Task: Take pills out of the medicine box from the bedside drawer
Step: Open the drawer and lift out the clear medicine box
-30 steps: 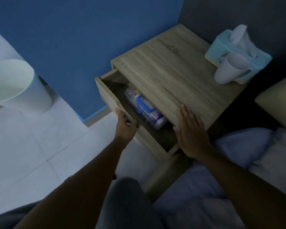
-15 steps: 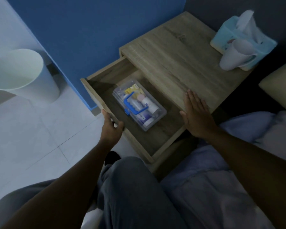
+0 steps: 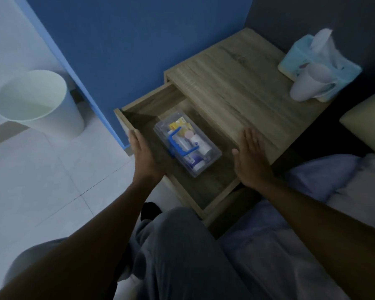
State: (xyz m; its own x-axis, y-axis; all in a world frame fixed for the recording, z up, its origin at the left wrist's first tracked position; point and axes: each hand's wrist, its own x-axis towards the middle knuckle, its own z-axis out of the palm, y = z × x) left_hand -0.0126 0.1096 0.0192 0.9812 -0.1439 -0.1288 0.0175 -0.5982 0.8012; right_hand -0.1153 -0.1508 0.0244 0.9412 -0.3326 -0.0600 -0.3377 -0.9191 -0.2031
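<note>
The wooden bedside drawer [image 3: 215, 202] stands pulled open below the bedside table top [image 3: 236, 87]. Inside lies the medicine box [image 3: 206, 162], clear plastic with a blue handle, with bottles and yellow packets showing through its lid. My left hand [image 3: 145, 153] hovers palm down over the drawer's front left part, just left of the box, fingers stretched out and holding nothing. My right hand [image 3: 252, 157] lies flat and open at the near edge of the table top, right of the box. Neither hand touches the box.
A white waste bin [image 3: 37, 100] stands on the tiled floor to the left, by the blue wall. A blue tissue box [image 3: 299, 58] and a white cup [image 3: 309, 85] sit at the table's far right. A pillow [image 3: 368, 123] and bedding [image 3: 312, 187] lie right; my knee [image 3: 182, 247] is below the drawer.
The drawer has come further out. My left hand has let go of the drawer front and moved over the drawer, beside the box. My right hand stays flat at the table edge.
</note>
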